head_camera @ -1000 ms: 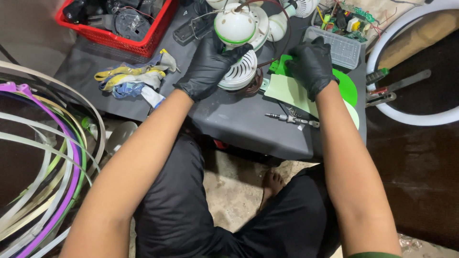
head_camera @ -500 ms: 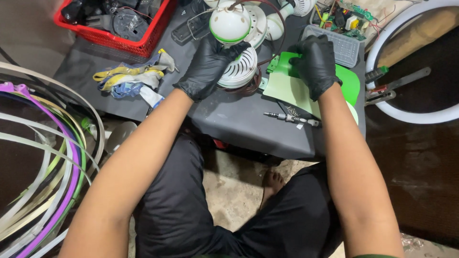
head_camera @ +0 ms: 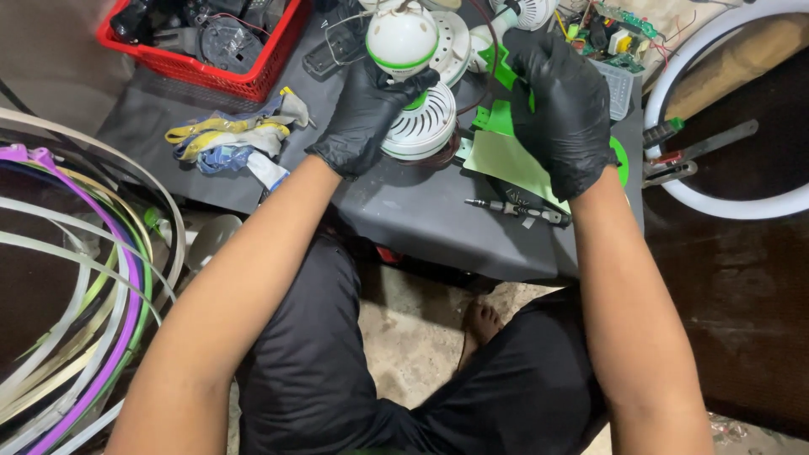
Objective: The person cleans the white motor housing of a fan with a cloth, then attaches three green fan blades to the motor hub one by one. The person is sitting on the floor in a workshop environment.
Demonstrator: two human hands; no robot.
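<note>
Both my hands wear black gloves over a low dark table (head_camera: 421, 219). My left hand (head_camera: 366, 114) grips a white bulb dome (head_camera: 402, 38) with a green band, held just above a white slotted housing (head_camera: 421, 125). My right hand (head_camera: 560, 105) rests over green plastic pieces (head_camera: 497, 118) and a pale green sheet (head_camera: 506, 160); its fingers curl around something near the top, hidden by the glove. A small screwdriver (head_camera: 514, 209) lies on the table near my right wrist.
A red basket (head_camera: 202, 76) of dark parts stands at the back left. A pair of yellow-blue work gloves (head_camera: 232, 139) lies on the table's left. Circuit boards (head_camera: 619, 29) sit behind my right hand. A white ring (head_camera: 716, 206) lies on the right, coloured hoops (head_camera: 76, 278) on the left.
My right hand has moved up and away from me toward the green pieces. My left hand keeps hold of the white dome, shifted slightly.
</note>
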